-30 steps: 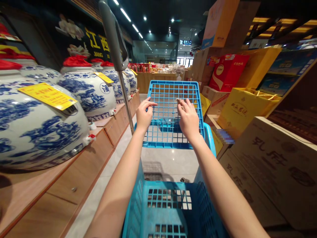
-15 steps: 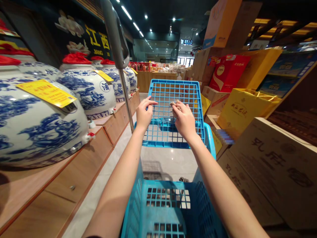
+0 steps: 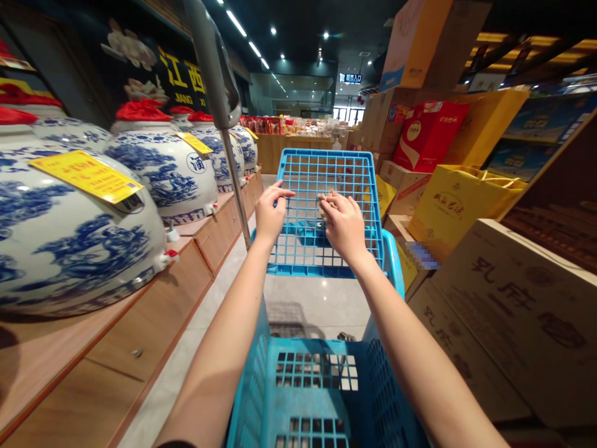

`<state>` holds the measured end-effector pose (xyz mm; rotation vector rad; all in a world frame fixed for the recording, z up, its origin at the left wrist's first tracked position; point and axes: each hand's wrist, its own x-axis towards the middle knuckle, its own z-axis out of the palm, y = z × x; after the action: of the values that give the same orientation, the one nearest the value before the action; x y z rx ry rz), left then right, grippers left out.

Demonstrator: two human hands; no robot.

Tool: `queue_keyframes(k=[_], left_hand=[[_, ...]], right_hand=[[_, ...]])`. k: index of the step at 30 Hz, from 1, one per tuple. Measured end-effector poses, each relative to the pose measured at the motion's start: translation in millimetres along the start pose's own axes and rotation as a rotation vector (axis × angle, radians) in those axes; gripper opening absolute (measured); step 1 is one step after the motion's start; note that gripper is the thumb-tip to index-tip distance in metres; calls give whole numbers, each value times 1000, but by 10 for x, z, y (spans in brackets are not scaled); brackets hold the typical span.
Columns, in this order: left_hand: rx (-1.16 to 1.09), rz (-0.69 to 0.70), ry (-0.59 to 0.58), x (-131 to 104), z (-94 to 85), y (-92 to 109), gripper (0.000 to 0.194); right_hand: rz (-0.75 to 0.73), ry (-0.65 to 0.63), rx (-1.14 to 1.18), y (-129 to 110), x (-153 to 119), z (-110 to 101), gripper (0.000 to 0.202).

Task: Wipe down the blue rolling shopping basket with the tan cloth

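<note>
My left hand [image 3: 273,211] hovers at the left side of a blue plastic grid basket [image 3: 327,271], fingers apart and index finger stretched to the right, with nothing held. Over the middle of the grid, my right hand [image 3: 344,225] has its fingers bent round a small crumpled brownish thing [image 3: 324,203], too small to name. Both forearms reach forward over a larger blue basket [image 3: 308,398] lower down, part of the same cart. A grey metal pole [image 3: 239,186] with a dark grip rises left of my left hand.
Blue-and-white jars [image 3: 161,168] with red cloth tops line a wooden shelf [image 3: 135,330] on the left. On the right stand cardboard boxes [image 3: 527,305], a yellow bag [image 3: 454,208] and a red box [image 3: 426,137]. Farther ahead is a display counter [image 3: 298,146].
The crumpled thing at my right hand shows a little more, and that hand has shifted slightly left. My left hand looks the same.
</note>
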<state>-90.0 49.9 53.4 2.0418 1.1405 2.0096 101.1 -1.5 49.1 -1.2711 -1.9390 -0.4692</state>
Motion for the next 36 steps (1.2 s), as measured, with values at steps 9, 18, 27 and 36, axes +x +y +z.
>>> queue_keyframes(k=[9,18,27,36], left_hand=[[-12,6,0,-6,7,3,34],[-5,8,-3,-2,4,6,34],[17,1,8,2,-22,-10,33],[22,-40,11,18,-56,-23,34]], right_hand=[[122,32,-135,-101,-52,56,59],[181,46,-79,-83,-13,33,59],[207,54,-52,-57,88,75,56],[186,78,-32,-75,103,145,56]])
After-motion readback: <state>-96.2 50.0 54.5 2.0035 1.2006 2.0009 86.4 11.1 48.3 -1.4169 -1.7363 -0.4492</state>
